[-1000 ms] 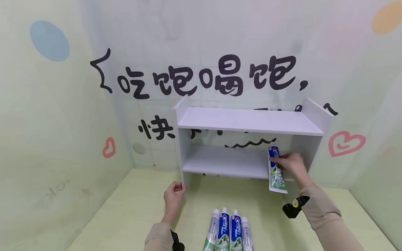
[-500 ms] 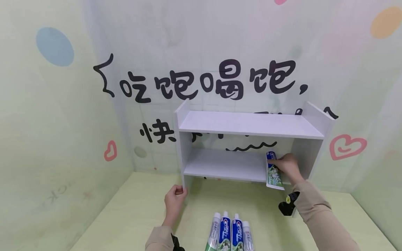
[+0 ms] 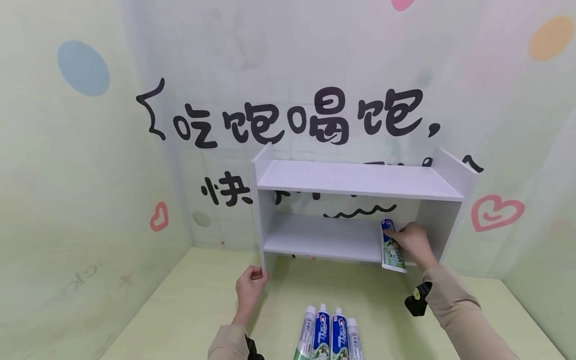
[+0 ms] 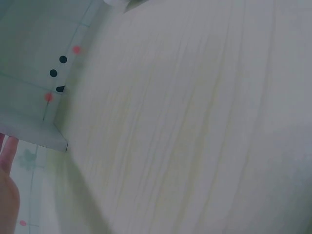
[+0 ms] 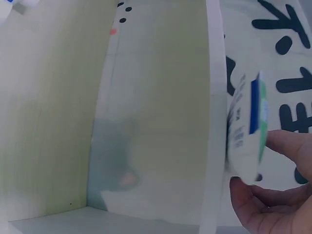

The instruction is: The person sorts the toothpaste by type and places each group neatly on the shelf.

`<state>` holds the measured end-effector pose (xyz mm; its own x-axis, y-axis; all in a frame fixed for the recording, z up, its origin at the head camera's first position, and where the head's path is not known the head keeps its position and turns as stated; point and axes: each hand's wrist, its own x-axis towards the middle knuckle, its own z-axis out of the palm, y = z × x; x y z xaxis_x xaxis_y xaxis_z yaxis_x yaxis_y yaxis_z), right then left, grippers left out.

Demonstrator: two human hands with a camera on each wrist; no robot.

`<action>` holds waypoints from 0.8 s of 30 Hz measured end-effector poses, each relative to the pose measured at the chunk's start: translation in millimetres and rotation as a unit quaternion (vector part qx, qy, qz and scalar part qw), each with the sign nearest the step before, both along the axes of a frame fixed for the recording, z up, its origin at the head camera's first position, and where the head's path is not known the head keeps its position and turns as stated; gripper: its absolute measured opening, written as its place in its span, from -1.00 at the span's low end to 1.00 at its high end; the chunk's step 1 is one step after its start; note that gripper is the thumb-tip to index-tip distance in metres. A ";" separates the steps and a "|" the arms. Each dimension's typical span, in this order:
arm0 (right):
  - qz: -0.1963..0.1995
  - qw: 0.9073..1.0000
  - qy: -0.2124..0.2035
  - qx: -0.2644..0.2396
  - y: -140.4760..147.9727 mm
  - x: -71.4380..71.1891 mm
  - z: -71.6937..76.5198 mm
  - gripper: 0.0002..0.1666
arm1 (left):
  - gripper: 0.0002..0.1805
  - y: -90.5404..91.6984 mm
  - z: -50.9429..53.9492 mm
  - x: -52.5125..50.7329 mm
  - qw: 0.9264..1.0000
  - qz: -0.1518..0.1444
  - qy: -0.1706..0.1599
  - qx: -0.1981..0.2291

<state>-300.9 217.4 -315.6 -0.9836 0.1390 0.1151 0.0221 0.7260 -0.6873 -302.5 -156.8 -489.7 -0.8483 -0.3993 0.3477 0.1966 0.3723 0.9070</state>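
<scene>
A blue, green and white toothpaste tube (image 3: pixel 393 252) is in my right hand (image 3: pixel 413 241), gripped between thumb and fingers. It lies over the right part of the middle board of a white shelf unit (image 3: pixel 360 180), its flat end jutting past the front edge. In the right wrist view the tube (image 5: pixel 246 131) is close against the board, with the hand (image 5: pixel 278 200) beside it. My left hand (image 3: pixel 252 286) pinches the unit's left side panel low at the front. Only part of that hand (image 4: pixel 9 195) shows in the left wrist view.
Several toothpaste tubes (image 3: pixel 322 334) lie side by side on the pale wooden table (image 3: pixel 189 310) in front of the unit, some blue Crest ones and some silver-white. A wall (image 3: pixel 216 60) printed with black characters stands behind the shelf unit.
The right hand has shifted slightly left with the toothpaste tube, which now lies flatter over the middle board. My left hand stays on the side panel. The head view has tilted slightly up.
</scene>
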 end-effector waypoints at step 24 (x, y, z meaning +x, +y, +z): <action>0.028 0.996 0.083 -0.020 -13.6 73.6 -1.3 -0.38 | -0.90 -0.2 -1.6 -2.2 1.000 0.003 -0.017 -0.001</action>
<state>-227.4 203.8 -316.9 -0.9578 0.0927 0.2719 -0.1335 0.6946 -0.7069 -304.7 -157.0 -491.3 -0.8573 -0.4033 0.3199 0.1643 0.3746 0.9125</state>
